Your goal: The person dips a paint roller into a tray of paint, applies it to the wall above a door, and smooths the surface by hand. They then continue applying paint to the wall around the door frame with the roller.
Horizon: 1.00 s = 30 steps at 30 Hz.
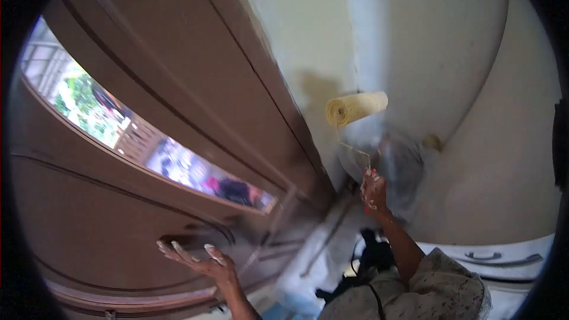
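My right hand is wrapped round the red handle of a paint roller, its knuckles spotted with pale paint. The cream roller sleeve is raised against the wall, where its shadow falls just above it. A thin wire frame joins sleeve and handle. Down at the left, my left hand is held out with fingers spread and white paint on the fingertips. It is empty and overlaps the lower part of the brown door in this view.
A narrow glass pane in the door shows plants and a fence outside. Clear plastic bags hang in the wall corner. White drawers with a dark handle stand at lower right. Pale sheeting covers the floor.
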Each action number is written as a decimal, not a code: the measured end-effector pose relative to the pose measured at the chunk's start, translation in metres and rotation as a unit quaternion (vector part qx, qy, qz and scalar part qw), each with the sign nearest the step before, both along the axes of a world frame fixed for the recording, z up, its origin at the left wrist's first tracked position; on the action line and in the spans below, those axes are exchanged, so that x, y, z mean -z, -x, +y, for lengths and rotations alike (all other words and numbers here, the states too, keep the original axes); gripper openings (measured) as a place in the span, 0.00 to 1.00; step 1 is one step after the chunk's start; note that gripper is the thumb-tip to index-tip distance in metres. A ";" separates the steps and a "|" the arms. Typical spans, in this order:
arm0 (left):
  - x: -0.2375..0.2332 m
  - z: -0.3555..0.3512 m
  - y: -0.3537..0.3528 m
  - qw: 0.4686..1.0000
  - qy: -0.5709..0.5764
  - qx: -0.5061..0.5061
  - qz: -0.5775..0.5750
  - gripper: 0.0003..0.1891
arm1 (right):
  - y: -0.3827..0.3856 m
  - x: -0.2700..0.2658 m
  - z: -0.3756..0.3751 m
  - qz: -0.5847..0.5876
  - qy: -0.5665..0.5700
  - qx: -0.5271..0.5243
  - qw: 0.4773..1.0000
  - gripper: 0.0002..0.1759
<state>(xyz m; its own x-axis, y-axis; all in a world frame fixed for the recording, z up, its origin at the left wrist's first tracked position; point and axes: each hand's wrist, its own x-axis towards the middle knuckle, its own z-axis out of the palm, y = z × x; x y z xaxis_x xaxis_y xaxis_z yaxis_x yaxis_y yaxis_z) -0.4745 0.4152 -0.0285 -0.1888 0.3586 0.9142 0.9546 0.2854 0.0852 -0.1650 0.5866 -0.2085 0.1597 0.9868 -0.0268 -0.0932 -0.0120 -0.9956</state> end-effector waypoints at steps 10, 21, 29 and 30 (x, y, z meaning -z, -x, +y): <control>0.339 -0.162 -0.127 0.612 0.557 0.105 -0.551 0.24 | -0.052 0.091 -0.103 -0.119 0.211 -0.064 0.968 0.22; 0.495 -0.365 -0.060 0.540 0.566 0.010 -0.623 0.13 | -0.085 0.059 0.013 -0.517 0.068 -0.115 0.846 0.21; 0.449 -0.227 -0.051 0.637 0.471 0.132 -0.596 0.13 | -0.122 0.015 0.096 -0.570 0.144 -0.109 0.802 0.19; 0.433 -0.211 -0.058 0.607 0.450 0.101 -0.648 0.14 | -0.128 0.023 0.111 -0.572 0.128 -0.118 0.801 0.20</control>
